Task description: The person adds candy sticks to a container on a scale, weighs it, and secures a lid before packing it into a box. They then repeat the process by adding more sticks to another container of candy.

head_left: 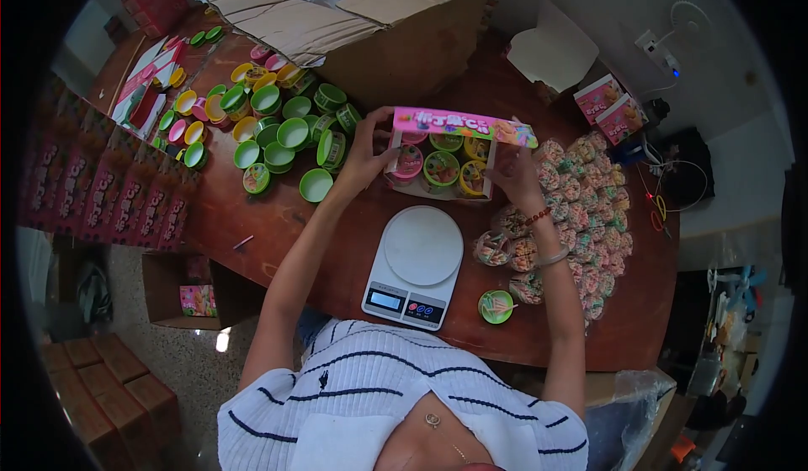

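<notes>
A pink printed box point(465, 126) with its lid flap raised stands on the table just beyond the scale. Inside it sit several round tubs with pink, green and yellow rims, among them a green tub point(441, 169). My left hand point(370, 153) grips the box's left side, fingers bent around its edge. On the right side, my right hand point(515, 175) holds the box with its thumb toward the inside. Nearer my body is a white digital scale point(422, 248) with a bare weighing plate. A small green tub point(497, 306) with pale sticks in it rests right of the scale.
Many empty green, yellow and pink tubs point(292, 133) spread over the left of the table. Rows of bagged, pastel-coloured sweets point(589, 210) cover the right. A large cardboard box point(404, 50) stands at the back. Scissors point(659, 212) lie near the right edge; stacked pink boxes point(101, 180) stand left.
</notes>
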A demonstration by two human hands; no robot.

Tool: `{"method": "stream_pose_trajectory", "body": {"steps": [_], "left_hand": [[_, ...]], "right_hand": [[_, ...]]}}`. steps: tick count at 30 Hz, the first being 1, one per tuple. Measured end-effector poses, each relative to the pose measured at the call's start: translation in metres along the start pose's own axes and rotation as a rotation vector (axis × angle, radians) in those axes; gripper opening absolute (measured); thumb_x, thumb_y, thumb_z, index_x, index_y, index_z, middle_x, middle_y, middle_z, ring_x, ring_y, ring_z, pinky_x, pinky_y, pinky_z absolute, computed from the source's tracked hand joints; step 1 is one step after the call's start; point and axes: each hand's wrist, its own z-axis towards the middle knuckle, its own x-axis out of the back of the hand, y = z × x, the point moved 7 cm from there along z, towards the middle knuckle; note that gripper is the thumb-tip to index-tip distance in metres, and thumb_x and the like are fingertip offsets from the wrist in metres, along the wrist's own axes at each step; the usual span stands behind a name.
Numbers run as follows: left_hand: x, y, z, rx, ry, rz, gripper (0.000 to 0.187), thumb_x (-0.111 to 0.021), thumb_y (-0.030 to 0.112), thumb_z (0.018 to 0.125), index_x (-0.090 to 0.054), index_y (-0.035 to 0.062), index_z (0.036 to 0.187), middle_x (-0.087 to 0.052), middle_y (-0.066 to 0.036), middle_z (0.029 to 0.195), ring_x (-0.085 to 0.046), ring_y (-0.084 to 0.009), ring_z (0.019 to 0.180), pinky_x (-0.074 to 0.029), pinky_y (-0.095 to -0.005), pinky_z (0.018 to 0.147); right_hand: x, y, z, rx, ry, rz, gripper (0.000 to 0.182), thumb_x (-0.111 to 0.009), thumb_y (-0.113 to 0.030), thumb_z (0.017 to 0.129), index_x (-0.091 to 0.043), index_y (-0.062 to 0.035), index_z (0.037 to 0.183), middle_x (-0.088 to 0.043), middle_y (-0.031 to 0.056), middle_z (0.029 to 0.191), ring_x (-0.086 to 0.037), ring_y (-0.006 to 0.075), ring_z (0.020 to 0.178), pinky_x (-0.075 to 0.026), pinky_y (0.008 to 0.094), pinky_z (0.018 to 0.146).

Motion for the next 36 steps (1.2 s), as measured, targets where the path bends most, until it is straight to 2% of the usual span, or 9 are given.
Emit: {"method": "stream_pose_trajectory", "body": {"steps": [1, 3, 5, 7, 11, 15, 18, 24, 36], "left_hand": [[0.006, -0.001, -0.002, -0.032, 0.02, 0.073, 0.055, -0.066, -0.002, 0.094, -0.051, 0.0112, 0.146, -0.046, -0.016, 0.144, -0.06, -0.0261, 0.115, -0.051, -0.0373, 0.103], [0.017, 0.007, -0.011, -0.102, -0.015, 0.32, 0.032, -0.061, 0.0, 0.098, -0.066, 0.005, 0.129, -0.056, -0.013, 0.133, -0.062, -0.0234, 0.111, -0.051, -0.0345, 0.099], [0.017, 0.009, -0.022, -0.032, -0.036, 0.157, 0.03, -0.061, 0.003, 0.1, -0.067, 0.0048, 0.129, -0.061, -0.012, 0.125, -0.062, -0.0218, 0.11, -0.051, -0.0336, 0.098], [0.016, 0.022, -0.036, 0.081, -0.091, 0.019, 0.034, -0.061, 0.01, 0.102, -0.064, 0.0064, 0.136, -0.069, -0.01, 0.109, -0.064, -0.0158, 0.105, -0.051, -0.0307, 0.094], [0.016, 0.053, -0.056, 0.191, -0.271, 0.146, 0.042, -0.065, 0.006, 0.099, -0.06, 0.0059, 0.141, -0.069, -0.008, 0.109, -0.065, -0.0134, 0.101, -0.053, -0.0306, 0.091], [0.017, 0.067, -0.047, 0.026, -0.214, 0.147, 0.051, -0.073, -0.002, 0.09, -0.058, 0.0057, 0.139, -0.069, -0.007, 0.105, -0.068, -0.0134, 0.096, -0.055, -0.0308, 0.087], [0.018, 0.071, -0.036, -0.002, -0.154, 0.199, 0.048, -0.076, -0.005, 0.087, -0.06, 0.0051, 0.131, -0.071, -0.007, 0.102, -0.071, -0.0164, 0.094, -0.057, -0.0312, 0.085], [0.019, 0.064, -0.044, -0.077, -0.122, 0.379, 0.046, -0.074, -0.007, 0.087, -0.06, 0.0056, 0.129, -0.074, -0.009, 0.1, -0.074, -0.0191, 0.092, -0.059, -0.0329, 0.082], [0.019, 0.059, -0.039, -0.049, -0.145, 0.346, 0.047, -0.076, -0.006, 0.087, -0.061, 0.0054, 0.13, -0.076, -0.009, 0.104, -0.075, -0.0167, 0.095, -0.058, -0.0303, 0.085]], "right_hand": [[0.0, -0.013, 0.0, 0.098, -0.035, 0.037, 0.081, -0.083, 0.005, 0.078, -0.046, -0.0058, 0.149, -0.067, 0.0079, 0.118, -0.066, 0.0197, 0.114, -0.057, 0.035, 0.093], [-0.006, -0.013, 0.001, 0.156, -0.13, -0.009, 0.055, -0.076, 0.005, 0.087, -0.059, -0.0022, 0.139, -0.065, 0.005, 0.122, -0.065, 0.014, 0.11, -0.057, 0.0274, 0.091], [0.004, -0.007, -0.01, 0.028, -0.157, -0.194, 0.046, -0.068, 0.005, 0.092, -0.064, -0.0024, 0.137, -0.065, 0.0054, 0.125, -0.064, 0.0141, 0.115, -0.053, 0.0282, 0.098], [0.005, -0.004, -0.021, -0.055, -0.228, 0.058, 0.043, -0.059, 0.003, 0.098, -0.063, -0.0032, 0.14, -0.064, 0.0056, 0.131, -0.061, 0.015, 0.12, -0.049, 0.0301, 0.105], [-0.001, -0.036, -0.058, -0.083, -0.279, 0.219, 0.057, -0.048, 0.003, 0.103, -0.038, -0.0005, 0.159, -0.056, 0.0127, 0.145, -0.056, 0.0172, 0.132, -0.043, 0.0323, 0.114], [0.001, -0.049, -0.069, 0.028, -0.223, 0.309, 0.057, -0.061, 0.002, 0.097, -0.048, -0.0014, 0.153, -0.064, 0.0142, 0.138, -0.065, 0.0182, 0.12, -0.051, 0.0327, 0.104], [0.012, -0.066, -0.056, 0.082, -0.005, -0.13, 0.052, -0.079, -0.001, 0.085, -0.065, -0.0047, 0.135, -0.072, 0.0139, 0.127, -0.072, 0.0237, 0.111, -0.057, 0.033, 0.092], [0.007, -0.06, -0.061, 0.217, 0.129, -0.288, 0.043, -0.079, 0.001, 0.084, -0.069, -0.0068, 0.125, -0.077, 0.0131, 0.113, -0.077, 0.0256, 0.099, -0.061, 0.0349, 0.079], [0.007, -0.043, -0.065, 0.201, 0.086, -0.266, 0.045, -0.083, -0.002, 0.082, -0.069, -0.0072, 0.125, -0.077, 0.0123, 0.108, -0.077, 0.0261, 0.096, -0.062, 0.0347, 0.079]]}}
